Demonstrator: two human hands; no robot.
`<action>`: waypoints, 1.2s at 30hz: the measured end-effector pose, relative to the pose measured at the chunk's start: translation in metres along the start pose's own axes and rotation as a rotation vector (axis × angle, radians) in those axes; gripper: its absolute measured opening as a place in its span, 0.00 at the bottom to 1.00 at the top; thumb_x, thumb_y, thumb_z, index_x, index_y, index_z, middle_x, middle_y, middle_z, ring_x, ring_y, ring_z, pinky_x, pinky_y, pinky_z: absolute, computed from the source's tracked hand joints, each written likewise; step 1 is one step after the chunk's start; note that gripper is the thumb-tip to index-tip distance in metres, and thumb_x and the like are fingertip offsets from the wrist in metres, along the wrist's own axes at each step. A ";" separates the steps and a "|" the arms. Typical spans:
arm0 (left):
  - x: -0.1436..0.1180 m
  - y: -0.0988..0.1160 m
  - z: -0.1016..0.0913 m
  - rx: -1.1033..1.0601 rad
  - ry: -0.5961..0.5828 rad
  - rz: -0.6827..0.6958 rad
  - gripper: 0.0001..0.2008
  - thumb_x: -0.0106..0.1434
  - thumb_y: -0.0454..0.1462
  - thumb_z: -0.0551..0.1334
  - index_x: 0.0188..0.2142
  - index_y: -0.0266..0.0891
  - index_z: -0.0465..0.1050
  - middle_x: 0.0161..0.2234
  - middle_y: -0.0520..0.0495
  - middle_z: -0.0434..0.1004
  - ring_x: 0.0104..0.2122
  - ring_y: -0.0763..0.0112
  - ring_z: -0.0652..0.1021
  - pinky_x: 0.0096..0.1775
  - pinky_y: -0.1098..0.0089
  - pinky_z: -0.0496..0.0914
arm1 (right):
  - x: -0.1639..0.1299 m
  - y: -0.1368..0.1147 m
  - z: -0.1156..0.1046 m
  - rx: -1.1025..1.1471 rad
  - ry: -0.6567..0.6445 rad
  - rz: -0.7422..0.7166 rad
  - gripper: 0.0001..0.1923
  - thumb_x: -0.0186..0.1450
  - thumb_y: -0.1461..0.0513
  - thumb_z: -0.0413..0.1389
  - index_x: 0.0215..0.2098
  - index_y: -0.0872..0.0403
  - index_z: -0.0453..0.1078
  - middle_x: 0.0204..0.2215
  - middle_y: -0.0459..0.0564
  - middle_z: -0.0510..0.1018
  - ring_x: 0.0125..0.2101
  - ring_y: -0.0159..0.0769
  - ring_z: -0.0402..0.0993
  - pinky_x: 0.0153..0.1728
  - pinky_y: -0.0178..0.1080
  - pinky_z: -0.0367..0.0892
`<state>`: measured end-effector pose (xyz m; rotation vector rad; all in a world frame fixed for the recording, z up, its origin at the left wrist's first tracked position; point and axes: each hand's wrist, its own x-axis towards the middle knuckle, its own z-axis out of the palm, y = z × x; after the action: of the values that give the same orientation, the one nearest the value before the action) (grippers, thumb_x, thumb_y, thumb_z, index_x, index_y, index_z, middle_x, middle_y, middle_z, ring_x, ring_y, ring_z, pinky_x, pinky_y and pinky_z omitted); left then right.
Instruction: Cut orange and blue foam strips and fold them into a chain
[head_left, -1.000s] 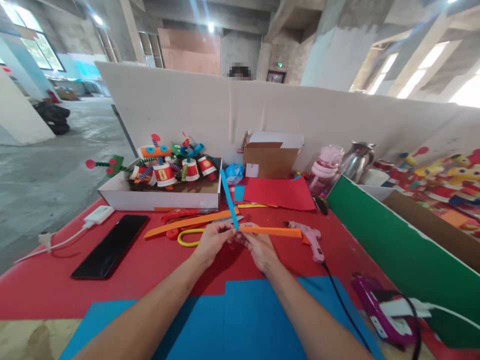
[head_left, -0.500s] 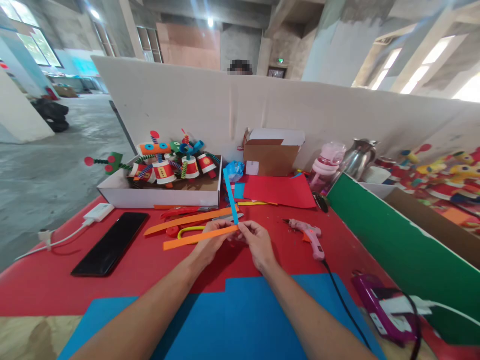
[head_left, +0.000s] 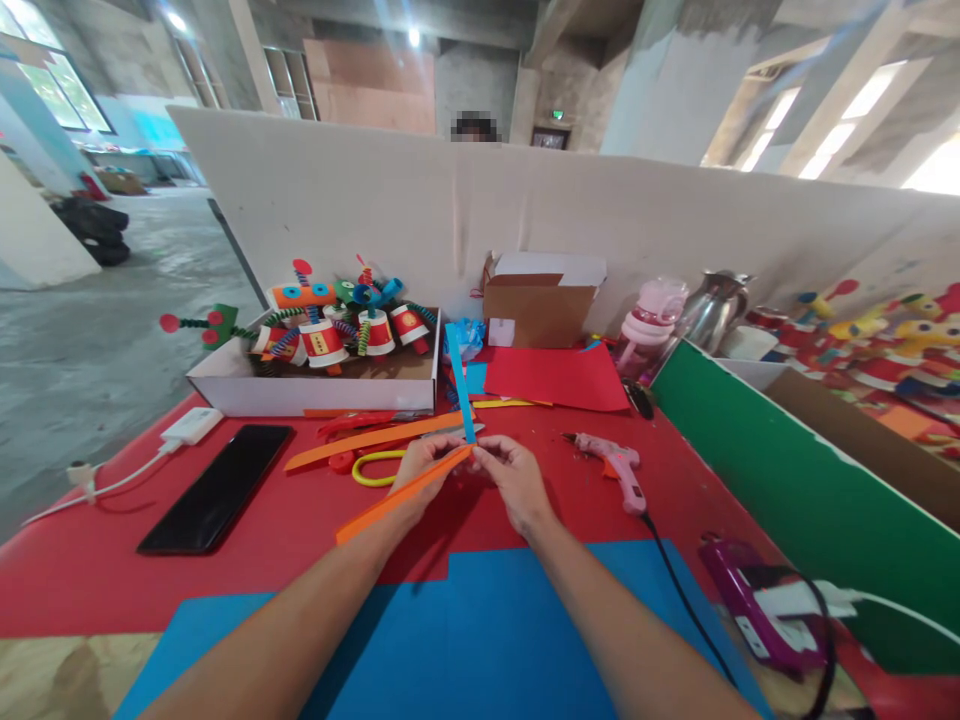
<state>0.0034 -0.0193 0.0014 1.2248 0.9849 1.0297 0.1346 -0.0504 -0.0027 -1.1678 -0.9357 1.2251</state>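
My left hand point(head_left: 421, 472) and my right hand point(head_left: 514, 480) meet above the red table point(head_left: 90, 560), pinching two paper strips where they cross. The orange strip point(head_left: 390, 500) slants down to the left over my left wrist. The blue strip point(head_left: 459, 385) stands up and away from my fingers, toward the white box. Both hands grip the joint of the strips between thumb and fingers.
A white box point(head_left: 300, 395) of paper-cup figures stands at the back left, a black phone point(head_left: 217, 488) and a charger point(head_left: 191, 425) at the left. A pink glue gun point(head_left: 615, 468) lies to the right, scissors point(head_left: 375, 465) behind my hands. A blue sheet point(head_left: 465, 650) lies near me, a green board point(head_left: 795, 490) at the right.
The orange strip has swung from pointing right, across to the left, and now slants down-left over my left wrist. The blue strip and both hands stayed nearly in place.
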 end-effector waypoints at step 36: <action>0.002 0.001 -0.005 0.152 0.010 0.027 0.10 0.47 0.41 0.67 0.23 0.36 0.76 0.21 0.48 0.77 0.22 0.70 0.74 0.27 0.71 0.66 | 0.004 -0.003 -0.004 0.011 -0.055 0.036 0.15 0.46 0.53 0.66 0.23 0.54 0.71 0.19 0.44 0.76 0.22 0.32 0.73 0.30 0.36 0.70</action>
<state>-0.0010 -0.0161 0.0020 1.3617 1.0726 0.9973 0.1397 -0.0473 -0.0011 -1.1511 -0.9510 1.2954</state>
